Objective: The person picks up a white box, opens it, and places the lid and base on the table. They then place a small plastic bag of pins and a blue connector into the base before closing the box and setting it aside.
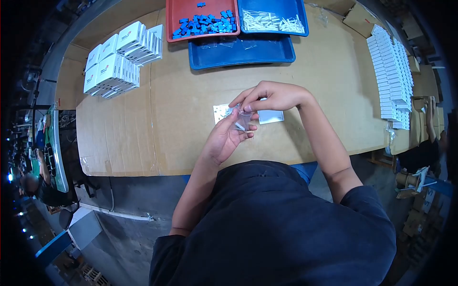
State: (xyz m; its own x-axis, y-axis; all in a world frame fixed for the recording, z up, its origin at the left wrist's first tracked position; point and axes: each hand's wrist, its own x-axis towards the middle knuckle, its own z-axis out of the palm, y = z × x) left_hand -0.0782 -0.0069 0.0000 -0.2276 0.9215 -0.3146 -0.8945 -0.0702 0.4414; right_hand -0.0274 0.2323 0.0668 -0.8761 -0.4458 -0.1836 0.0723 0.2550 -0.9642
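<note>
Between my two hands is a small clear plastic bag (243, 123) with a thin white piece inside. My left hand (225, 139) holds the bag from the left, thumb against it and the other fingers curled behind. My right hand (273, 97) reaches over from the right, its fingertips closed at the bag's upper edge. Under and behind my hands lies an opened white box (272, 117) on the cardboard-covered table (191, 90). Its left part is partly hidden by my fingers.
Beyond my hands stand a red tray (168, 19) of blue parts, a blue tray (306, 24) of white sticks and a nearer blue tray (243, 58) with clear bags. White boxes are stacked at left (110, 69) and right (389, 71). Other people are at both sides.
</note>
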